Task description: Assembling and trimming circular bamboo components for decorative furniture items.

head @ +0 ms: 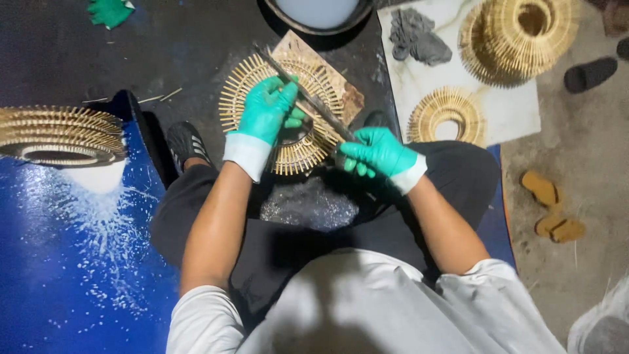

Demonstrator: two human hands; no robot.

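A round sunburst frame of bamboo sticks (288, 111) is laid at centre, approx. 12 o'clock from the seated person's lap, on a brownish board (341, 82). The left hand (265, 111), in a teal glove w/ white cuff, is pressed on the frame's upper-left part, fingers curled over the far end of a long dark blade-like tool (308, 98). The tool is held slanted across the frame, from approx. 11 o'clock down to 4 o'clock. Its near end is gripped by the right hand (380, 152), also teal-gloved, closed in a fist just beside the frame's lower-right rim.

A stack of similar frames (59, 134) is seen at 9 o'clock on a blue sheet (78, 262) speckled w/ white. At 1–2 o'clock a white slab (419, 78) carries a grey rag (416, 36), another tall stack of frames (517, 36) & a single frame (445, 118). A dark round basin (318, 14) is placed at 12 o'clock, top edge. A green glove (108, 12) is seen at 11 o'clock. A pair of tan sandals (550, 210) is left at 3 o'clock on the bare floor, a black sandal (590, 73) at 2 o'clock. A black shoe (187, 141) is worn on the person's foot, at 10 o'clock from the lap.
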